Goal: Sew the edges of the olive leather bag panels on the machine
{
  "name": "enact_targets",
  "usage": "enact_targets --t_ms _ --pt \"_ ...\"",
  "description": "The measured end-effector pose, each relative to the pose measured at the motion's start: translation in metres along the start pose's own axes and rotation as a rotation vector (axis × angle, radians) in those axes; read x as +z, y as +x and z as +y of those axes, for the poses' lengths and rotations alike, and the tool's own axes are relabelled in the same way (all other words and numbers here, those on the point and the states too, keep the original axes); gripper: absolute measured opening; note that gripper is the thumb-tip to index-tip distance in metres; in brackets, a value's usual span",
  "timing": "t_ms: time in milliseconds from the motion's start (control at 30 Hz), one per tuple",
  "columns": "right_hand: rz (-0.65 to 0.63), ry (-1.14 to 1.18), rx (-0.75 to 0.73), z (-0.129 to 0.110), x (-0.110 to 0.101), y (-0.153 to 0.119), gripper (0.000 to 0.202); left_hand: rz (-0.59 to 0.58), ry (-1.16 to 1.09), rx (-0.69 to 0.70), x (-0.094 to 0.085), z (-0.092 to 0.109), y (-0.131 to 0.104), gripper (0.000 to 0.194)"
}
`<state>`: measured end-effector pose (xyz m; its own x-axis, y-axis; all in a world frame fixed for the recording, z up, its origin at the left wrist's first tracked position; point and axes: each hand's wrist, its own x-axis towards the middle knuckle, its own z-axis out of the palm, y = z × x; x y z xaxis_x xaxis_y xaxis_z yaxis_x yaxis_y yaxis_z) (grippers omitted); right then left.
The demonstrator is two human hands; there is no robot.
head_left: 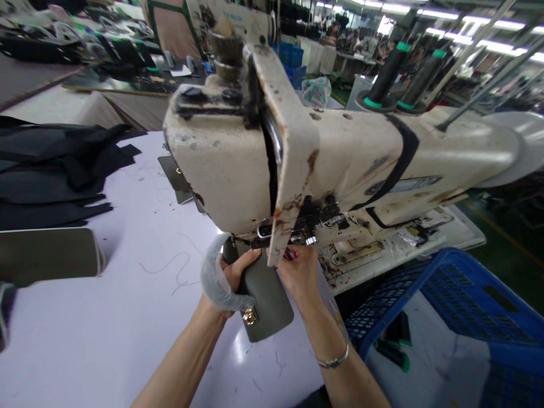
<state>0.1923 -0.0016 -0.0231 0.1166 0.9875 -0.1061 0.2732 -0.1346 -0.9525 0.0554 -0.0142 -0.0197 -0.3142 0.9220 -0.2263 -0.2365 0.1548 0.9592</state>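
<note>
Under the head of the sewing machine (229,164) is a grey-green leather bag piece (268,300) with a gold clasp (250,316). A strap or handle wrapped in whitish film (212,277) curves from it over my left hand. My left hand (232,283) grips the piece at its left side, thumb on top. On the other side my right hand (301,273) is closed near the needle area, with a small pinkish-purple thing (290,254) showing at its fingertips. What that thing is, I cannot make out. The machine hides the needle and part of the fingers.
Dark fabric strips (51,170) are piled at the left, above another grey-green piece (46,258). A further grey-green piece (175,178) lies behind the machine head. Loose threads (182,266) lie on the white table (140,334). A blue basket (459,272) with thread spools stands at right.
</note>
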Motion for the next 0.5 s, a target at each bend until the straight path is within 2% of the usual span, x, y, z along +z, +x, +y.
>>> enact_targets --t_ms 133,400,500 --pt "0.01 0.016 0.023 -0.001 0.003 -0.002 0.041 -0.024 0.029 0.005 -0.004 -0.002 0.007 0.048" --pt "0.032 0.063 0.085 -0.004 0.011 -0.004 0.035 -0.096 0.144 0.007 -0.013 0.009 0.025 0.051" --pt "0.042 0.068 0.102 -0.004 0.013 -0.005 0.033 -0.117 0.156 -0.065 -0.019 0.007 0.033 0.047"
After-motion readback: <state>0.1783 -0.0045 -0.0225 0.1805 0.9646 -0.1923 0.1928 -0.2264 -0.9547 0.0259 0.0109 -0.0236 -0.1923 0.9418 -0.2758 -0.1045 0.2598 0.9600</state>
